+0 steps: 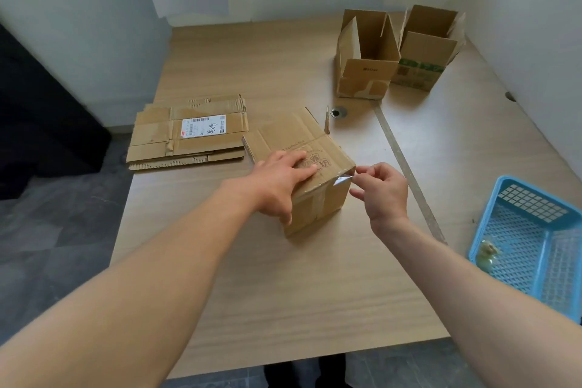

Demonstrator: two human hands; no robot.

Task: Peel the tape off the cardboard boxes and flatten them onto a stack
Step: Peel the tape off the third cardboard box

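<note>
My left grip [280, 181] presses open and flat on a brown cardboard box [293, 135]; just right of it, my right grip [382, 192] pinches a clear tape strip [342, 180] at the box's corner.

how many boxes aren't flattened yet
3: the taped box under the left hand, the plain open box and the green-printed open box side by side at far right.
</note>
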